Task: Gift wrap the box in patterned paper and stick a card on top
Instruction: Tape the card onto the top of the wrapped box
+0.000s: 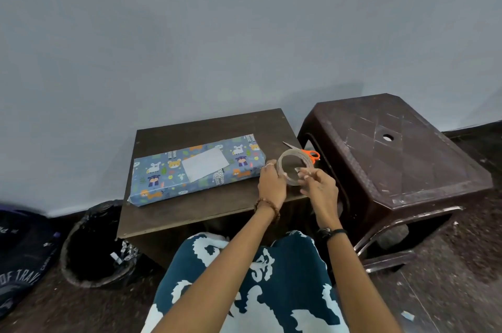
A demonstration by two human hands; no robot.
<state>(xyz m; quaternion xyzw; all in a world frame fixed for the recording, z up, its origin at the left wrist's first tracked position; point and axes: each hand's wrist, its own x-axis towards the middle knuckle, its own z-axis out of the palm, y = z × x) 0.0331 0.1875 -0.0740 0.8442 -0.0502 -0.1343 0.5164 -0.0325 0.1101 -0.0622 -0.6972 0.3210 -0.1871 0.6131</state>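
Note:
The box (pixel 163 180) lies wrapped in blue paper with cartoon animals on a small dark table (pixel 195 213). A plain white card (pixel 205 164) rests on its top, near the middle. To the right of the box, both hands hold a clear tape roll (pixel 294 168) upright above the table's right edge. My left hand (pixel 271 183) grips the roll's left rim. My right hand (pixel 317 186) pinches at the roll's lower right rim with its fingertips.
Orange-handled scissors (pixel 311 154) lie at the table's right edge, behind the tape roll. A dark brown plastic stool (pixel 394 153) stands right of the table. A black-lined bin (pixel 95 245) and a dark bag (pixel 19 259) sit on the floor at left. A wall rises directly behind.

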